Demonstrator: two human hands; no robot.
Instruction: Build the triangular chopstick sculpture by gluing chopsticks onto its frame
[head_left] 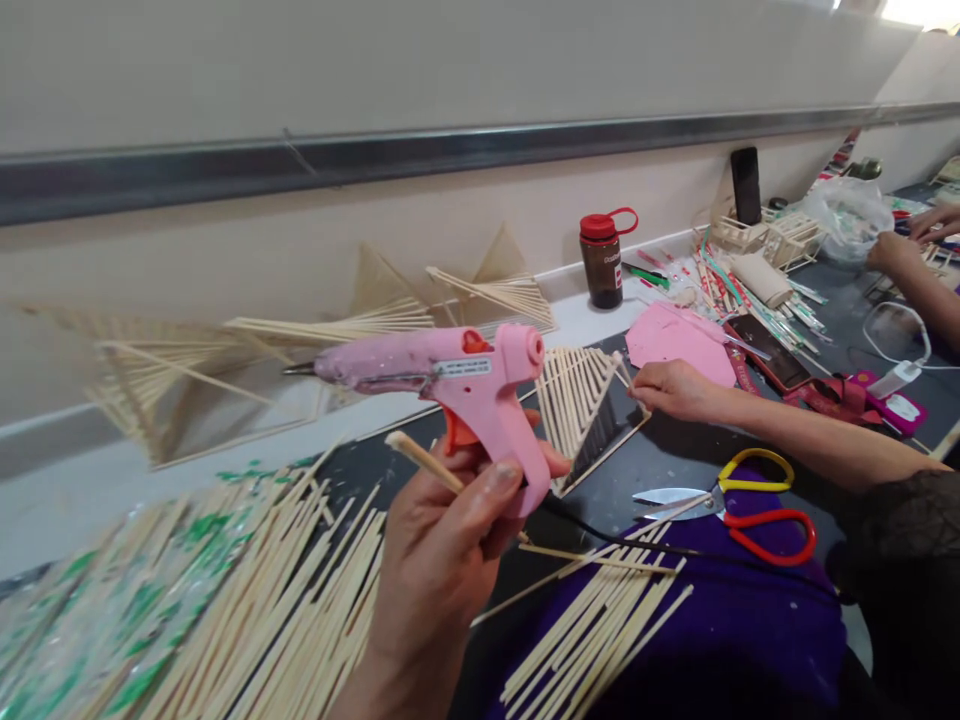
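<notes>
My left hand is wrapped round the handle of a pink glue gun, whose metal nozzle points left. A wooden stick is also held between its fingers and thumb. Behind the gun, a triangular frame of wooden sticks stands on the dark table. My right hand pinches the frame's upper right corner. Red and yellow handled scissors lie in front of my right forearm, their blades pointing left.
Loose sticks lie on purple cloth; more sticks and packets lie left. Stick structures lean by the wall. A bottle, pink sheet and phone stand or lie behind. Another person's hands are far right.
</notes>
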